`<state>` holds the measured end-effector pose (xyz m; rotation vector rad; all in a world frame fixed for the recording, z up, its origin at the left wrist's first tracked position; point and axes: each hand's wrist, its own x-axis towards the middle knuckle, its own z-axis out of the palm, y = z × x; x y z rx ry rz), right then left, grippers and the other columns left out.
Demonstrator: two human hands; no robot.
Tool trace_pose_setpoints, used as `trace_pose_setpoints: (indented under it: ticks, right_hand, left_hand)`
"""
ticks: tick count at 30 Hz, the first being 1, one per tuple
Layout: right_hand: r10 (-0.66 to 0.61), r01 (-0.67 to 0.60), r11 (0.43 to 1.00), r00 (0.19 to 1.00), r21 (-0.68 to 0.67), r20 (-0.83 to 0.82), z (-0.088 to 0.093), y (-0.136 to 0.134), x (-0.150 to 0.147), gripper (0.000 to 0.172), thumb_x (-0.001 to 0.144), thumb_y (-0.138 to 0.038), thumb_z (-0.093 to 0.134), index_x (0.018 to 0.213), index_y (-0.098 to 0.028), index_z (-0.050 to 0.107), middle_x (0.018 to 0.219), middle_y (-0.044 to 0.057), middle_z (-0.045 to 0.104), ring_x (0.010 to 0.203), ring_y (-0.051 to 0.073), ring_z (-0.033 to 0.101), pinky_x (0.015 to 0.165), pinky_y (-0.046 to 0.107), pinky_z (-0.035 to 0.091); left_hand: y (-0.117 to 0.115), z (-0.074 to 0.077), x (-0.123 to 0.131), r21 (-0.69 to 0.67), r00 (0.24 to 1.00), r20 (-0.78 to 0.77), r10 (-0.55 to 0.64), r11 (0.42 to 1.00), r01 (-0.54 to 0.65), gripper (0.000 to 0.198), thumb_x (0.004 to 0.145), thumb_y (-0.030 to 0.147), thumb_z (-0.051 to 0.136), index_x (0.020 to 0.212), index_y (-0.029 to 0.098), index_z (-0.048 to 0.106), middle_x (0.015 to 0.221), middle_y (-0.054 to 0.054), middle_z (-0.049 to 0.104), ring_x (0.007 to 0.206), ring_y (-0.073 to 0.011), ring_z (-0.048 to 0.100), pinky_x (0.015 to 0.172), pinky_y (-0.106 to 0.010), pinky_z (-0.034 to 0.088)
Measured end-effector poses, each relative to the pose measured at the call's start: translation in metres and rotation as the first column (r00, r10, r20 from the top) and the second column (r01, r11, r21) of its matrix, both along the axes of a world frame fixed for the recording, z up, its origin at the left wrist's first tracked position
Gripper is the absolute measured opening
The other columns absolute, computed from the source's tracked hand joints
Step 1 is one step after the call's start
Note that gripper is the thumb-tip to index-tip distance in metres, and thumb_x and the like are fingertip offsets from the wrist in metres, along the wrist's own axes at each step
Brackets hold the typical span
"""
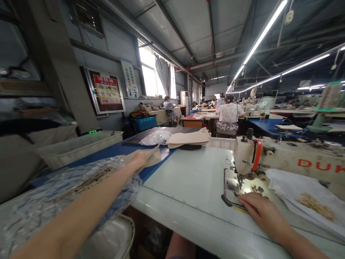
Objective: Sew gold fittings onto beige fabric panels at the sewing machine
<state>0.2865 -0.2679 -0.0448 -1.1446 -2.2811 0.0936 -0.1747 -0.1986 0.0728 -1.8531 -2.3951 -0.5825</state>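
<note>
My left hand (138,160) reaches out over the left side of the table. Its fingers are closed on a beige fabric piece (153,158). Beneath my left forearm lies a clear plastic bag (113,201) with a bundle of beige strips (94,181) in it. My right hand (260,210) rests flat beside the needle plate of the sewing machine (244,154), fingers stretched out and fingertips near the presser foot. Some small metal pieces (257,189) sit just beyond those fingers. Right of them, a white cloth (285,183) holds a pile of small gold-coloured metal parts (315,205).
Stacked beige fabric pieces (188,138) and a plastic-wrapped packet (155,137) lie at the table's far end. A white bin (78,153) stands at the left. Below the table edge is another white container (118,237). People (229,113) sit at tables farther back.
</note>
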Motion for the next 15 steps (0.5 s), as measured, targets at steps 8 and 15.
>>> trace_pose_setpoints:
  ticks: [8, 15]
  right_hand:
    - [0.002, -0.002, 1.0, 1.0, 0.003, 0.0, -0.002, 0.002, 0.001, 0.027, 0.092, -0.031, 0.041, 0.093, -0.023, 0.066, 0.093, 0.005, 0.069, 0.086, 0.02, 0.064, 0.079, 0.033, 0.051]
    - [-0.004, 0.004, 1.0, 1.0, -0.008, -0.007, 0.003, -0.002, -0.002, 0.027, 0.093, -0.029, 0.04, 0.093, -0.022, 0.066, 0.091, 0.006, 0.069, 0.084, 0.02, 0.063, 0.077, 0.032, 0.05]
  left_hand:
    - [-0.022, 0.036, 0.055, 0.023, 0.973, -0.232, -0.022, 0.999, 0.028, 0.029, 0.089, 0.027, 0.036, 0.096, 0.015, 0.062, 0.094, -0.014, 0.066, 0.093, -0.0281, 0.062, 0.077, -0.035, 0.045]
    - [-0.083, -0.044, 0.199, -0.267, 0.797, -0.148, -0.586, 0.8, 0.538, 0.025, 0.085, 0.018, 0.039, 0.097, 0.02, 0.061, 0.085, -0.008, 0.068, 0.082, -0.0221, 0.065, 0.073, -0.03, 0.047]
